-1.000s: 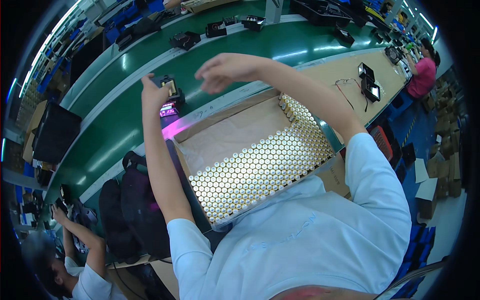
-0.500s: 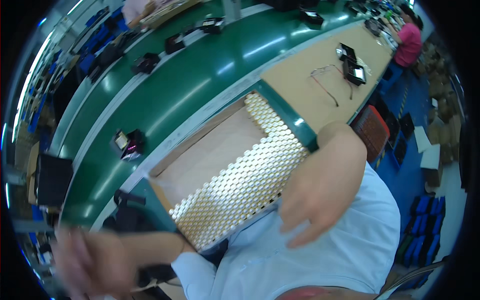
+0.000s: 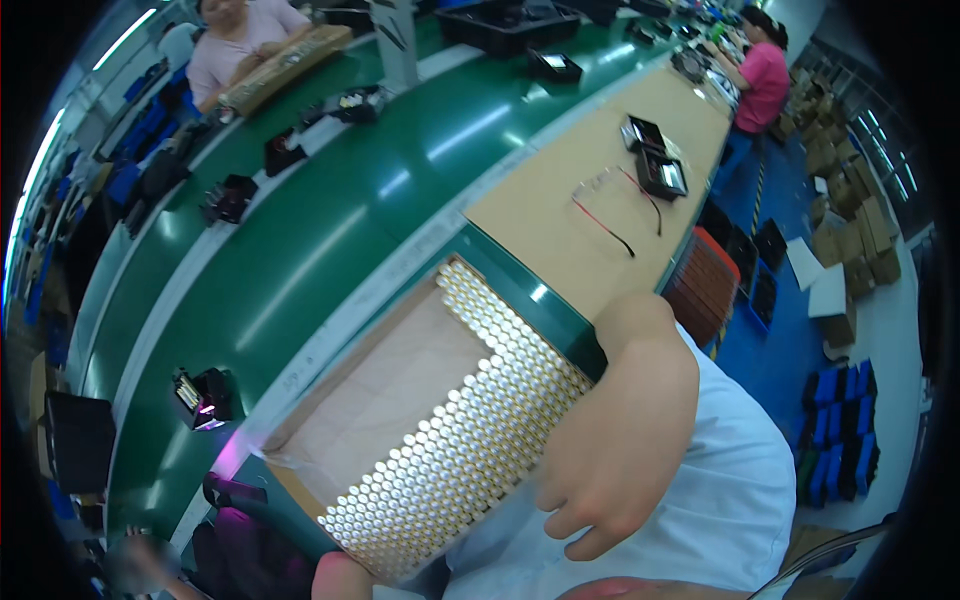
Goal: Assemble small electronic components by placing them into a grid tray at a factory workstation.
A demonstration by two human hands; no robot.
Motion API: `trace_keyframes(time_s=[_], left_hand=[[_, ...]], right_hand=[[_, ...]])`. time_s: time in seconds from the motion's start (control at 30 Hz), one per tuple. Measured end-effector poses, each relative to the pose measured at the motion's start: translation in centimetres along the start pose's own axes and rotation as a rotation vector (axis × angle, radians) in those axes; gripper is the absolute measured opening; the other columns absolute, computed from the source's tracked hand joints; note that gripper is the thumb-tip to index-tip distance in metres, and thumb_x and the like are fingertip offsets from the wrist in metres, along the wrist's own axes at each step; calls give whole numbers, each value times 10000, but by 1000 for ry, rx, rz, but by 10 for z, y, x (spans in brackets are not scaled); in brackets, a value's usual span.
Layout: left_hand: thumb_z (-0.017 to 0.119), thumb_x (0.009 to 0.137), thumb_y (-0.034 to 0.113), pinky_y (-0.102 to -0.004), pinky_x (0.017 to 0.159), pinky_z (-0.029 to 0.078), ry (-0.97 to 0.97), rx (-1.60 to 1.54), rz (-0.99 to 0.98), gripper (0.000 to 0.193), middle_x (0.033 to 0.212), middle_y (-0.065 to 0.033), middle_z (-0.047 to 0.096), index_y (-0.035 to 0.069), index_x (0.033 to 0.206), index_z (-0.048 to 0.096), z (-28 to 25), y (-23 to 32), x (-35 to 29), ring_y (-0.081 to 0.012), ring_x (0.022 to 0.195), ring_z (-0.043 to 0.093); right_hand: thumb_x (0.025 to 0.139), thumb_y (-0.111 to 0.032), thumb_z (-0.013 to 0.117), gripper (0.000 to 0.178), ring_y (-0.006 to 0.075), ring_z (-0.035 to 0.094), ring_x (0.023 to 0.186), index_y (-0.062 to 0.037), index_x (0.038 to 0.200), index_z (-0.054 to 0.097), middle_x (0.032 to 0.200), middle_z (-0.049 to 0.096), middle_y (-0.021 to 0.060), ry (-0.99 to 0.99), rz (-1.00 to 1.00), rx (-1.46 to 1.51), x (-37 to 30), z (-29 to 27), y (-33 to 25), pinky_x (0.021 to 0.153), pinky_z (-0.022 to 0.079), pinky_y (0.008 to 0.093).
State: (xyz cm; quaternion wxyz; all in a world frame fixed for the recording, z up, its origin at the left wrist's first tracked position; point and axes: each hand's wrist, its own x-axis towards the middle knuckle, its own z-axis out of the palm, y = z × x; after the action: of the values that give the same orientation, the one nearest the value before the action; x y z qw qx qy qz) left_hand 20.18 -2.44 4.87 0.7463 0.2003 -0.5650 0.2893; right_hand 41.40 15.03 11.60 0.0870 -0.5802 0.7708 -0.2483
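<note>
An open cardboard box (image 3: 375, 385) lies tilted in front of me. Rows of small cylinders with round silver ends (image 3: 450, 440) fill its near and right parts; brown lining shows in the rest. Beside the box's right near edge is my right hand (image 3: 615, 455), back upward, its fingers curled under. Its palm is hidden, so whatever it may hold does not show. My left forearm (image 3: 342, 578) shows in part at the lower edge. A small blurred hand (image 3: 145, 565), which looks like my left, is at the lower left; its fingers are smeared.
A green conveyor (image 3: 300, 260) runs past the box, carrying a small black device (image 3: 203, 397). Glasses (image 3: 620, 210) and black cases (image 3: 660, 172) lie on a tan board (image 3: 540, 210). A red crate (image 3: 705, 285) stands right. Co-workers (image 3: 762, 75) (image 3: 240, 45) sit farther off.
My left hand has swung away toward the lower left edge and shows much smaller. My right hand's fingers have curled in more. The view has shifted, so the box appears lower and further left.
</note>
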Motion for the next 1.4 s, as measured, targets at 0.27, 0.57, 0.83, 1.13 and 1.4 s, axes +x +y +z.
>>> trace_keyframes(time_s=[0.27,0.57,0.83,1.13,1.4], left_hand=[[548,905,-10,-266,613,523,27,529,-33,123,895,-42,669,91,939,608,26,-12,8,-138,694,617],[535,879,-53,-267,591,511,28,964,32,159,877,-42,655,93,920,585,34,-45,40,-133,667,593],[524,856,-91,-267,572,501,34,1308,97,195,860,-42,643,94,904,564,40,-69,69,-129,644,571],[511,831,-134,-268,550,490,60,1650,183,237,842,-43,630,95,886,540,38,-93,77,-124,618,546],[517,811,-154,-260,531,486,22,1901,256,260,819,-36,625,98,873,526,31,-105,86,-114,593,535]], right_hand=[[934,-139,580,267,193,571,755,32,1139,590,875,556,91,-78,70,85,2,-8,20,645,469,275],[965,-181,549,181,336,621,808,-2,992,534,876,585,151,-61,185,211,9,-11,35,689,521,407],[964,-182,553,179,337,631,820,-6,991,533,886,599,155,-66,222,232,12,-11,33,685,519,418],[972,-210,555,227,349,633,825,7,1039,557,917,622,166,-75,229,249,13,-5,35,698,520,432],[989,-264,553,283,335,634,768,7,1009,633,882,678,169,80,84,413,29,-1,50,723,510,422]])
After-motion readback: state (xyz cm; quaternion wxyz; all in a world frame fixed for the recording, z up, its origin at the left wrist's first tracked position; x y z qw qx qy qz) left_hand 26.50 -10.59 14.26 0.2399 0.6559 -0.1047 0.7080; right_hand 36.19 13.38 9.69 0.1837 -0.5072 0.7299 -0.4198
